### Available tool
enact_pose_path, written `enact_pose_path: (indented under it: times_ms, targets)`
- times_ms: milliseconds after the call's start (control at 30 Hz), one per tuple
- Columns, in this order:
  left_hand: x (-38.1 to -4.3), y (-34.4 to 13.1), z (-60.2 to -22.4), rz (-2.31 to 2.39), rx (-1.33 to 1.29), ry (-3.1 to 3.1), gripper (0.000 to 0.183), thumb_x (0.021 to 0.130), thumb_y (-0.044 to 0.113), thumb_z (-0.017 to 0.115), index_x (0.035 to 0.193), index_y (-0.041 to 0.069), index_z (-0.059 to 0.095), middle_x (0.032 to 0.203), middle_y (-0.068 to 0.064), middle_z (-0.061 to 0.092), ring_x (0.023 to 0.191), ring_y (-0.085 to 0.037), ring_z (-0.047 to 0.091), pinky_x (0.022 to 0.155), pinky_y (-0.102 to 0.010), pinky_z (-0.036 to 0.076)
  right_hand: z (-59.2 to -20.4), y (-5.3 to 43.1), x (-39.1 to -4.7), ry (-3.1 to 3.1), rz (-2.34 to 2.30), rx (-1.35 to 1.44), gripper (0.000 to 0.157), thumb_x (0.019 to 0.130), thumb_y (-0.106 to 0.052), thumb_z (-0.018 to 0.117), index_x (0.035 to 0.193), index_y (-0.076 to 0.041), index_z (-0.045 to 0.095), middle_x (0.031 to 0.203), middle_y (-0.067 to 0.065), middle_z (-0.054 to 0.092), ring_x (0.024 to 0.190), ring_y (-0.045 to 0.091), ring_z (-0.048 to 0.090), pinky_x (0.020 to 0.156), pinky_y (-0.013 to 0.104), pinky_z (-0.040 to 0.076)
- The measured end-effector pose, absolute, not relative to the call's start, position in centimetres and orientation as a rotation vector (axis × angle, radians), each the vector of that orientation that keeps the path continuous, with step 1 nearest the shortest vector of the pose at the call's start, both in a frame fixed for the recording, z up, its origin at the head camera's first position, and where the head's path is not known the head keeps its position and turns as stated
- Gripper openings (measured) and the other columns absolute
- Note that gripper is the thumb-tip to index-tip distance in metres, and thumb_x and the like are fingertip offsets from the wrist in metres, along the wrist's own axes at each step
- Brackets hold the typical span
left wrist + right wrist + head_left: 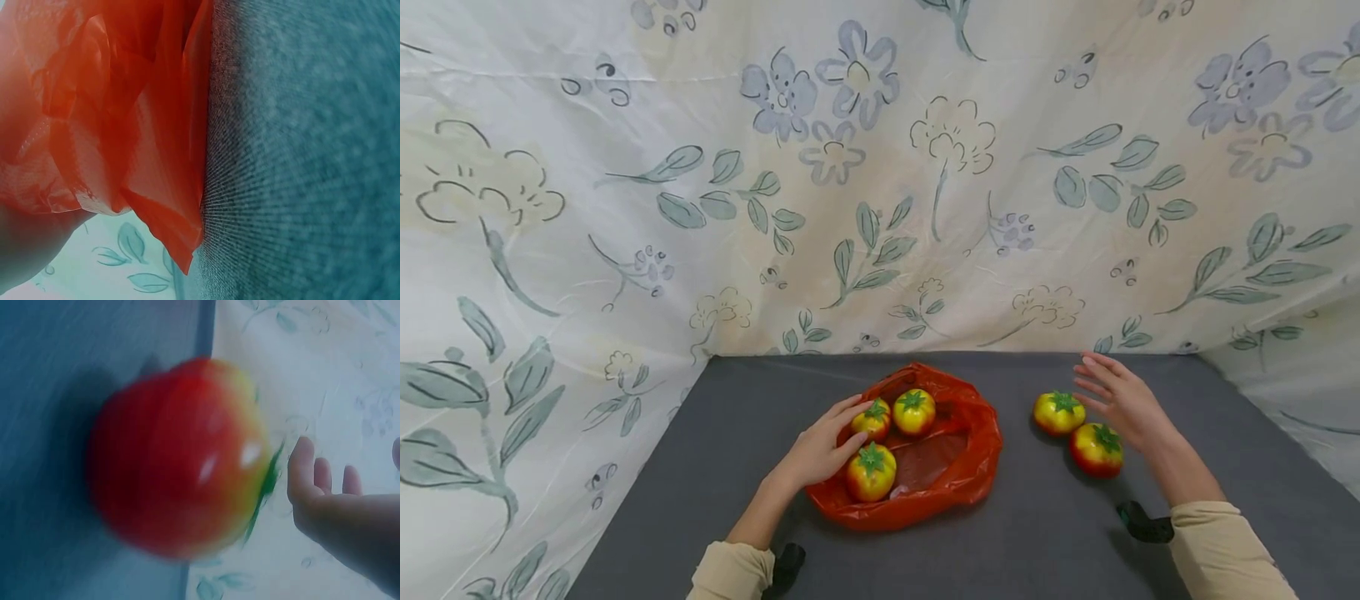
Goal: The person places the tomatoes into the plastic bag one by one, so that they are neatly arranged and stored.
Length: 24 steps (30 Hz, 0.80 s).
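Note:
A crumpled red plastic bag (981, 442) lies wide-mouthed on the dark table with three shiny yellow-red toy tomatoes inside. My left hand (823, 442) reaches over its left rim, thumb and fingers on either side of one toy tomato (872, 422). Two others, a far toy tomato (915, 412) and a near toy tomato (871, 473), sit beside it. Red plastic (125, 112) hides most of that hand in the left wrist view. My right hand (1123, 404) is raised with fingers extended, holding nothing, beside a pair of toy tomatoes (1058, 414) on the table; one toy tomato (175, 462) fills the right wrist view.
The dark grey tabletop (1000, 542) runs back to a floral cloth (880, 250) that hangs behind and at both sides. A black wrist device (1146, 523) shows under the right forearm, another black device (787, 562) by the left.

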<state>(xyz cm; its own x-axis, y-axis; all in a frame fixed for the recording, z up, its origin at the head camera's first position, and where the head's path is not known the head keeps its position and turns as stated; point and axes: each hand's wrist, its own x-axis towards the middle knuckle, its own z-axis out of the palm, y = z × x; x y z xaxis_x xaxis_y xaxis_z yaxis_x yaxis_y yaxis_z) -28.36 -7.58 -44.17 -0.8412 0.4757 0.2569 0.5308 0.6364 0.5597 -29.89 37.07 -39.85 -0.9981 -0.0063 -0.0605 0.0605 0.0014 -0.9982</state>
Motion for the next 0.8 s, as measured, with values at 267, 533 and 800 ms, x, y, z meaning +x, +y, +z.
enact_pose_path:
  times_ms: [267, 533, 800]
  targets:
    - [-28.4, -7.6, -44.2, -0.975, -0.849, -2.759, 0.049, 0.096, 0.027, 0.059, 0.143, 0.017, 0.047, 0.150, -0.007, 0.035, 0.132, -0.032, 0.038, 0.094, -0.066, 0.034, -41.5, 40.2, -29.8, 2.265, -2.078, 0.087, 0.080, 0.094, -0.049, 0.050, 0.152, -0.007, 0.013, 0.145, 0.019, 0.026, 0.119, 0.023, 0.039, 0.095, 0.037, 0.045]
    - [-28.2, -7.5, -44.4, -0.993, -0.841, -2.771, 0.050, 0.096, 0.027, 0.059, 0.143, 0.018, 0.046, 0.149, -0.006, 0.035, 0.132, -0.031, 0.038, 0.097, -0.063, 0.034, -43.0, 41.5, -29.2, 2.310, -1.975, 0.126, 0.080, 0.098, -0.049, 0.042, 0.149, 0.003, 0.009, 0.150, 0.032, 0.010, 0.132, 0.046, 0.020, 0.096, 0.043, 0.043]
    - [-28.3, -7.4, -44.3, -0.979, -0.818, -2.784, 0.049, 0.095, 0.026, 0.059, 0.142, 0.019, 0.047, 0.149, -0.005, 0.036, 0.132, -0.031, 0.038, 0.096, -0.064, 0.034, -44.1, 42.3, -28.9, 2.341, -1.800, 0.157, 0.082, 0.099, -0.050, 0.039, 0.148, 0.007, 0.005, 0.149, 0.035, 0.008, 0.133, 0.051, 0.016, 0.105, 0.061, 0.020]
